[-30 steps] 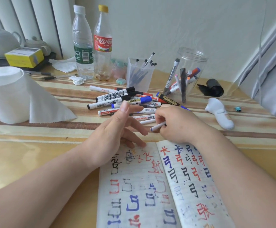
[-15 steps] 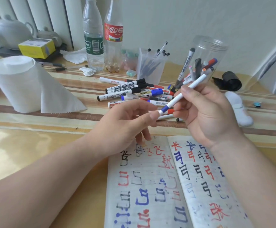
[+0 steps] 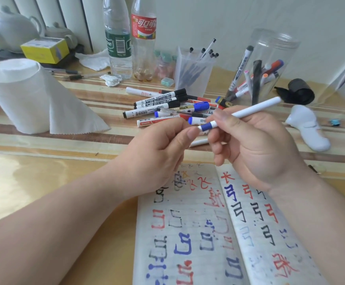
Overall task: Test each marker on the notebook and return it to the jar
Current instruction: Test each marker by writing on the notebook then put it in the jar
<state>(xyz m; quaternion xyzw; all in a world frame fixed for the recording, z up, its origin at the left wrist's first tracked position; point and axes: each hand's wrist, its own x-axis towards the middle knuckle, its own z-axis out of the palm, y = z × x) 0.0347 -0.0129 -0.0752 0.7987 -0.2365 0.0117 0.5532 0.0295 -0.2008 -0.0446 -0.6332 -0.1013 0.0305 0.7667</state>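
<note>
While the right hand (image 3: 255, 149) grips the white marker (image 3: 249, 110) by its barrel, raised above the table (image 3: 44, 182) between the loose markers (image 3: 163, 105) and the open notebook (image 3: 208, 233), the left hand (image 3: 157, 153) pinches its blue-banded cap (image 3: 205, 127) between thumb and forefinger. The cap looks to be on, so the step in hand is probably uncapping before a test stroke.

A sharp tug is the main risk: if the cap lets go suddenly, either hand could swing back into the pile or towards the clear jar (image 3: 270, 58), which stands tall behind with several markers leaning in it and would likely tip from a knock. The small cap could also slip from the pinch and roll in among the loose markers, where it would be hard to find again. With the hands this close, a bared tip may brush the fingers and ink them. Both pages are crowded with marks, so a new stroke could land on old ones and be hard to judge, and the right forearm crossing the right page might smear wet ink.
</note>
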